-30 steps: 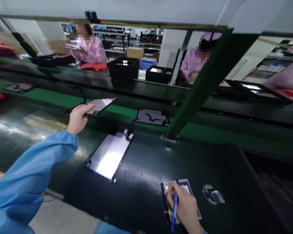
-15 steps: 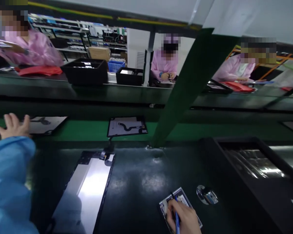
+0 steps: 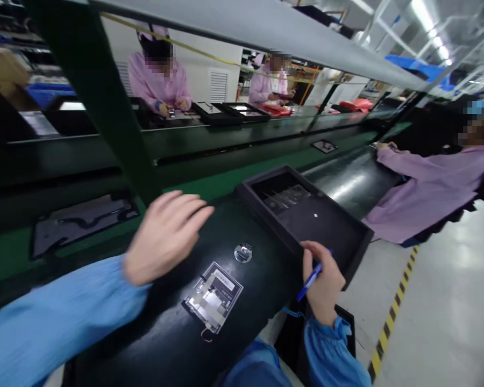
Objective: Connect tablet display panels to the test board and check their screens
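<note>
Two hands: left (image 3: pixel 167 239) hangs open, right (image 3: pixel 326 282) grips a pen (image 3: pixel 310 281).

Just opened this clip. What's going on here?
Someone in blue fabric sleeves is at a dark, glossy bench. The right hand holds a slim blue pen-like tool by the near side of a black rectangular tray; whether it touches the tray is unclear. The left hand is over the bench, nothing visible in it. Between them lie a flat rectangular part with a white label and a round shiny silvery piece.
</note>
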A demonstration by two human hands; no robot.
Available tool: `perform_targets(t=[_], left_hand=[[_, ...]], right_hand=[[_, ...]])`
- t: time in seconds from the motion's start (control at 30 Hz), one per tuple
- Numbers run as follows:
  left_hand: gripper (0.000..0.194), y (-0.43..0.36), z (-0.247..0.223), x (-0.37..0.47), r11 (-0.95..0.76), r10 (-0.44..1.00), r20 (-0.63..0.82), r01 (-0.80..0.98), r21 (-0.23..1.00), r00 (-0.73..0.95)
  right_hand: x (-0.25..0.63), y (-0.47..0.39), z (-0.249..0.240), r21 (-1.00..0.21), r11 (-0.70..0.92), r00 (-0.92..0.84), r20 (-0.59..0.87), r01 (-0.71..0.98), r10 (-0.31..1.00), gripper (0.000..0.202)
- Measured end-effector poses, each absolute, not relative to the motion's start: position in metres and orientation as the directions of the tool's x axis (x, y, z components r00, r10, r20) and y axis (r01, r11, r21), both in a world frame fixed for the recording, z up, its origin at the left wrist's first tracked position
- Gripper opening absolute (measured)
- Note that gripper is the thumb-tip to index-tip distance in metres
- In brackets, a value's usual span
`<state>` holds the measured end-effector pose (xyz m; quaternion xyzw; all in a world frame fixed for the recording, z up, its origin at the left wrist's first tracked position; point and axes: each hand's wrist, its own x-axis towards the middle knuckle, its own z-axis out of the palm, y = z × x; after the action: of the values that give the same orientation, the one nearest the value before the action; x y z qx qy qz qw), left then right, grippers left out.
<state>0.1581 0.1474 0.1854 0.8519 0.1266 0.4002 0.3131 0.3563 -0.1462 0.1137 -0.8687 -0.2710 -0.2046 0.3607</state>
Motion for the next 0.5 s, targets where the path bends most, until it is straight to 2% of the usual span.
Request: perform_targets(t=[0.07, 0.13, 0.23, 0.27, 0.33, 0.4, 0.5], left_hand=[[0.043, 0.113, 0.172, 0.234, -0.936, 0.126, 0.472, -0.053, 0.348, 0.873], [0.049, 0.088, 0.156, 0.308, -0.963, 0.112, 0.233, 0.047, 0.265, 0.966], [0.061, 0.069, 0.137, 0.392, -0.959, 0.172, 0.118, 0.139, 0.246, 0.978], [0.066, 0.068, 0.133, 0.411, -0.956, 0.200, 0.095, 0.172, 0.238, 0.975], [0.074, 0.068, 0.129, 0.435, -0.951, 0.242, 0.051, 0.226, 0.210, 0.969], [0.080, 0.067, 0.130, 0.445, -0.958, 0.238, 0.040, 0.228, 0.175, 0.970], [0.080, 0.060, 0.137, 0.450, -0.979, 0.175, 0.115, 0.161, 0.128, 0.978]], right_hand=[[0.385, -0.180, 0.114, -0.476, -0.741, 0.813, 0.561, 0.473, 0.158, 0.045], [0.410, -0.210, 0.106, -0.504, -0.806, 0.865, 0.502, 0.311, 0.020, 0.068], [0.438, -0.241, 0.088, -0.612, -0.783, 0.959, 0.272, 0.112, -0.075, 0.095], [0.445, -0.248, 0.082, -0.645, -0.760, 0.979, 0.193, 0.080, -0.061, 0.095], [0.454, -0.256, 0.073, -0.694, -0.716, 0.995, 0.096, 0.069, 0.003, 0.081], [0.457, -0.259, 0.067, -0.710, -0.698, 0.996, 0.083, 0.091, 0.045, 0.065], [0.457, -0.260, 0.064, -0.712, -0.694, 0.994, 0.098, 0.104, 0.047, 0.059]])
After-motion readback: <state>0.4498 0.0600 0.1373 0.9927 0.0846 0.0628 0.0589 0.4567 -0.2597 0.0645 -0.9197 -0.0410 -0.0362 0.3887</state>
